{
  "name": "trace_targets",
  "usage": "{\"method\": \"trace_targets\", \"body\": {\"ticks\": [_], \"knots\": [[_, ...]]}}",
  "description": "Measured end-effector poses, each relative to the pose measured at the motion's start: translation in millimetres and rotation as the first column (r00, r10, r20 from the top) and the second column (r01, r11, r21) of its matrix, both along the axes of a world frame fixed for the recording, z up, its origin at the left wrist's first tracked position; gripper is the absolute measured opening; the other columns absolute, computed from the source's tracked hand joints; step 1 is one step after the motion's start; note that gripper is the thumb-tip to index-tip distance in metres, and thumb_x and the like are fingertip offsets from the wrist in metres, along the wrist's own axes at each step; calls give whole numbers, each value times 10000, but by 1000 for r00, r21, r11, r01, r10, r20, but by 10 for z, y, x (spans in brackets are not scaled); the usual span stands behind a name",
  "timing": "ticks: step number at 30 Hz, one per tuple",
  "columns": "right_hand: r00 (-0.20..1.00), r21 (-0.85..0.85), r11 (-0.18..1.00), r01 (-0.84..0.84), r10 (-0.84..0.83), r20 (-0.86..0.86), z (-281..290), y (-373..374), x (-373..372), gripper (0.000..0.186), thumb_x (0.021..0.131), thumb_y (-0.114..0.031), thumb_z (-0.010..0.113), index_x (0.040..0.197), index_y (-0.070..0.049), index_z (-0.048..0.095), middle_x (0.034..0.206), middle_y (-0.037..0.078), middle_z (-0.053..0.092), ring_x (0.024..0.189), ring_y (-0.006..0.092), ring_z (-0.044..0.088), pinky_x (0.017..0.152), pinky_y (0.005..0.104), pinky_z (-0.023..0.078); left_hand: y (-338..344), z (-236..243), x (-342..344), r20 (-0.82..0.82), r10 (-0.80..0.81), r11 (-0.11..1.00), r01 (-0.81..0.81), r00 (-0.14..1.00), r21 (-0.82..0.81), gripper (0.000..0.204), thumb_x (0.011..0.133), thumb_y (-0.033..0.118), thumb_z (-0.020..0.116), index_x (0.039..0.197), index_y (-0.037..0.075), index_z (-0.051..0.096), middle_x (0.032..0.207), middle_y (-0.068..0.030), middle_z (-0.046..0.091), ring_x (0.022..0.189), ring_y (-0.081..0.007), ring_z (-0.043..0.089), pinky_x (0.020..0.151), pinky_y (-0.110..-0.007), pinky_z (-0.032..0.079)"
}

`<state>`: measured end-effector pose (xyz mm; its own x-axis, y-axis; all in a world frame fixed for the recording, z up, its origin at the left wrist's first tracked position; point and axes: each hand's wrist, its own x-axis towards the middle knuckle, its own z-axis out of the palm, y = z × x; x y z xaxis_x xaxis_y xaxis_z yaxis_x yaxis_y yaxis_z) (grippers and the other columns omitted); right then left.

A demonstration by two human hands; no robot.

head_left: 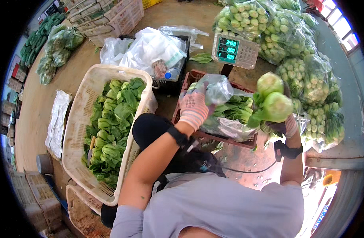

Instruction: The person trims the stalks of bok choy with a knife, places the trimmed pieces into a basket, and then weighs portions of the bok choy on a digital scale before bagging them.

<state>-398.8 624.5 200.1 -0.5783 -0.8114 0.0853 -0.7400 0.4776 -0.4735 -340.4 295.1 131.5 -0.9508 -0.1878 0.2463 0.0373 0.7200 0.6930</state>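
We see the left hand (pixel 194 106), in an orange-and-grey striped knit glove, with fingers pinching crumpled clear plastic film (pixel 221 89); the right hand (pixel 287 126), also gloved, seems to grasp two pale-green bulbous bok choy heads (pixel 277 106), fingers partly hidden. The heads hang by the right side of a reddish-brown plastic crate (pixel 176 113), which holds more leafy greens (pixel 236 109) in plastic. We'd spread the film wide, support the heads near their bases, line up the leaves and lower gently, so stalks don't snap or tear it. Writing: the grey scale display (pixel 235 51) shows lit digits, left uncopied; a blue plate (pixel 321 217) carries white characters, also uncopied. We can make out no brand.
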Motion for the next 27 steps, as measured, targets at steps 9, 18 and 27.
{"method": "trace_targets", "body": {"ticks": [9,18,27], "knots": [[767,39,963,-267,188,614,-725,-1329,-778,1108,507,-168,889,1419,-157,262,1175,92,566,1037,193,526,896,353,444,-316,173,-349,-77,-333,107,119,940,987,75,789,74,499,859,49,503,523,30,334,456,-90,324,609,-280,411],[992,736,670,101,-13,-124,-1434,-2224,-1314,372,783,-394,655,940,-57,645,936,142,641,863,228,643,739,364,506,-309,223,-252,7,-550,109,63,835,992,469,846,137,615,1264,17,439,988,-28,567,782,-87,534,679,-232,455],[993,563,825,-44,-28,118,-1346,-1672,-1125,351,811,-316,610,1042,-53,589,1023,116,616,902,209,620,767,340,498,-154,52,-370,-138,-670,391,505,730,770,659,802,268,684,1300,-36,378,1095,-146,574,978,-145,505,852,-323,432]]}}
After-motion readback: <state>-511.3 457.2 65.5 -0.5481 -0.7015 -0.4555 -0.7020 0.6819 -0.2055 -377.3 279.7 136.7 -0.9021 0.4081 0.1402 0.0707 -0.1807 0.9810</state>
